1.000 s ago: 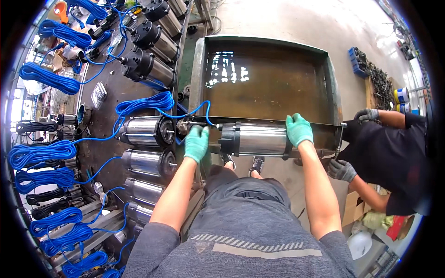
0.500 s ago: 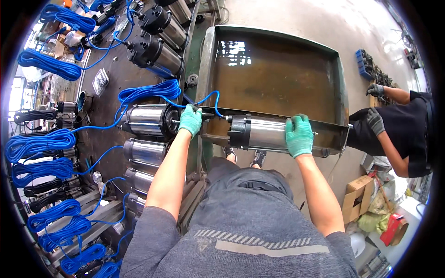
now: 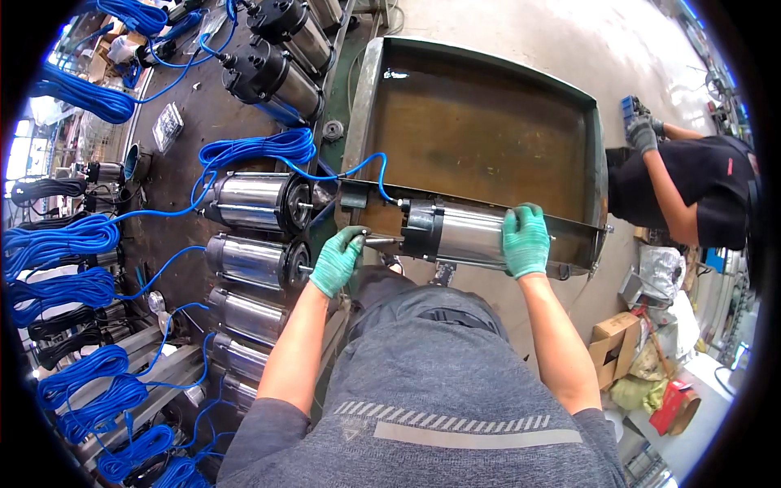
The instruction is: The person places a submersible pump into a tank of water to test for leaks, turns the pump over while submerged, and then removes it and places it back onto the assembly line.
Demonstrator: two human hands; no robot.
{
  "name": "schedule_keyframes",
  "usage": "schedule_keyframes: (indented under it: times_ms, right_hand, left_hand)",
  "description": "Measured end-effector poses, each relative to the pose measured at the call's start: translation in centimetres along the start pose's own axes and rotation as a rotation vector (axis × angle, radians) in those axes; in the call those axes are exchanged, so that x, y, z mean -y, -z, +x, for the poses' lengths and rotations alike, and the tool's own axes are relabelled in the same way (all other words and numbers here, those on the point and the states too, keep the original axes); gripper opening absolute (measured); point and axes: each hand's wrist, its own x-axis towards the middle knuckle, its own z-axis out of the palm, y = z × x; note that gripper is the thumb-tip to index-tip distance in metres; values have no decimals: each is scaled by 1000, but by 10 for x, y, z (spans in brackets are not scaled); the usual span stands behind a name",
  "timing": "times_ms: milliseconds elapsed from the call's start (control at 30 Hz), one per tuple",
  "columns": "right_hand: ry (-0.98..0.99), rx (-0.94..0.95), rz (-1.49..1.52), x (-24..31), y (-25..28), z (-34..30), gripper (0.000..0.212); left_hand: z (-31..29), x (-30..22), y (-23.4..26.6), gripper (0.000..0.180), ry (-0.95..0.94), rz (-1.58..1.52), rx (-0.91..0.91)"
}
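A steel cylindrical motor with a black end cap lies across the near side of a water-filled metal tank. A blue cable joins its left end. My right hand, in a green glove, is closed over the motor's right part. My left hand, gloved alike, pinches a slim metal piece. The tip of that piece meets the black end cap; whether it is inserted I cannot tell. A small dark block sits at the tank's left edge, just beyond my left hand.
Several similar motors lie on the bench at left, with blue cable coils beside them. Upright motors stand farther back. A co-worker in grey gloves bends at the tank's right. Cardboard boxes sit at the lower right.
My left hand has come nearer, from beside the dark block to the motor's end, now with the slim metal piece. My right hand stays on the motor. The co-worker's hands have moved farther away.
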Motion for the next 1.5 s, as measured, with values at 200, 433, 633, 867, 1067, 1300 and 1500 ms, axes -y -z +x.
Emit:
schedule_keyframes:
  times_ms: [200, 433, 633, 867, 1067, 1300, 1500]
  right_hand:
    - [-23, 10, 12, -2, 0, -1, 15]
    - [-14, -9, -3, -2, -1, -1, 15]
    - [-30, -1, 2, -6, -3, -1, 15]
    - [-19, -12, -2, -4, -2, -1, 14]
    - [-25, -12, 14, -3, -1, 0, 13]
    - [-44, -4, -11, -4, -2, -1, 14]
    - [-78, 19, 6, -1, -1, 0, 15]
  left_hand:
    - [10, 9, 0, 25, 64, -10, 26]
    - [17, 2, 0, 30, 179, -39, 84]
    - [31, -3, 0, 38, 470, -181, 154]
    - [31, 9, 7, 49, 317, -292, 338]
    - [43, 19, 21, 57, 85, 498, 440]
    - [30, -1, 10, 59, 84, 114, 360]
    - [39, 1, 13, 58, -53, 560, 366]
